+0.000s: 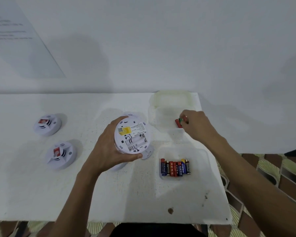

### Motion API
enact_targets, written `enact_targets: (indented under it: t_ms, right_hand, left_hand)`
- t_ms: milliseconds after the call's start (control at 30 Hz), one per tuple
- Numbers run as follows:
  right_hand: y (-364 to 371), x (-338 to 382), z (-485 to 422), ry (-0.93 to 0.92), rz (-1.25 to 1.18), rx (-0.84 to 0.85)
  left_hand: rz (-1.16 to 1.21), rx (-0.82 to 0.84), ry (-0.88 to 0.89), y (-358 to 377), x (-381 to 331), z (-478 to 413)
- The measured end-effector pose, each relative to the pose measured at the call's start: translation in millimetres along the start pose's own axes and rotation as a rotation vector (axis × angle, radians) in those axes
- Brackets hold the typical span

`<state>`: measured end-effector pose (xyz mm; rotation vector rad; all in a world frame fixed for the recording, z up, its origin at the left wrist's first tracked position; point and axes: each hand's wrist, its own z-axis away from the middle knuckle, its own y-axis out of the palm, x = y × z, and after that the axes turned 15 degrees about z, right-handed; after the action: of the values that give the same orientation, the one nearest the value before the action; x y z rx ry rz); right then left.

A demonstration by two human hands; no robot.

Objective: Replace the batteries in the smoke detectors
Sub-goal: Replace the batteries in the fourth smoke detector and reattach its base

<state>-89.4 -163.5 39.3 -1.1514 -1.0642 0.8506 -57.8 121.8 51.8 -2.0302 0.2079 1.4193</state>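
Left hand (pixel 108 147) gripping upturned smoke detector (pixel 132 135) above white table (pixel 41 194), battery bay facing up; right hand (pixel 197 124) pinching red-green batteries (pixel 179 122) over far clear tray (pixel 171 100), fresh batteries (pixel 175 167) lying nearer.

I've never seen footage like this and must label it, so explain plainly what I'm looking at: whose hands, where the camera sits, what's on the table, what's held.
There is no machine here. One camera worn on a person's head looks down at their two bare hands over a white table.

The left hand grips a smoke detector turned back-up; its battery bay looks empty. The right hand reaches into the far clear tray, its fingers closed on small red and green batteries.

A nearer clear tray holds a row of batteries. Two more detectors lie at the left, one farther, one nearer. Another white part, partly hidden, lies beneath the held detector.
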Motion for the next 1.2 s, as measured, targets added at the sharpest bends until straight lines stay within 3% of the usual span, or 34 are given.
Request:
enact_targets:
  t_ms: [333,533,667,800,1000,1100,1200]
  right_hand:
    - [39.1,-8.8,-75.0,-0.001,0.189,0.266]
    - [39.0,-13.3,-73.7,-0.027,0.118,0.273]
    - [34.2,-13.9,-64.0,-0.024,-0.029,0.183]
    - [16.0,1.3,-38.9,-0.02,-0.348,0.028]
    - [-19.0,48.4,18.4,-0.26,-0.738,-0.184]
    - [-25.3,66.5,37.6,-0.408,-0.774,-0.167]
    - [-20.4,77.5,44.4,-0.548,-0.632,-0.202]
  left_hand:
    - [0.025,-0.008,0.022,-4.1,8.5,-1.7]
    - [0.016,-0.019,0.036,-3.2,12.2,-3.5]
    - [0.02,-0.012,0.035,-2.6,15.0,-4.4]
    - [0.032,-0.012,0.031,-1.7,16.2,-5.9]
    - [0.011,-0.02,0.016,-3.4,10.8,-9.3]
    - [-0.008,-0.025,0.018,-2.9,9.4,-9.9]
    - [-0.022,-0.024,0.027,-2.5,6.7,-9.9]
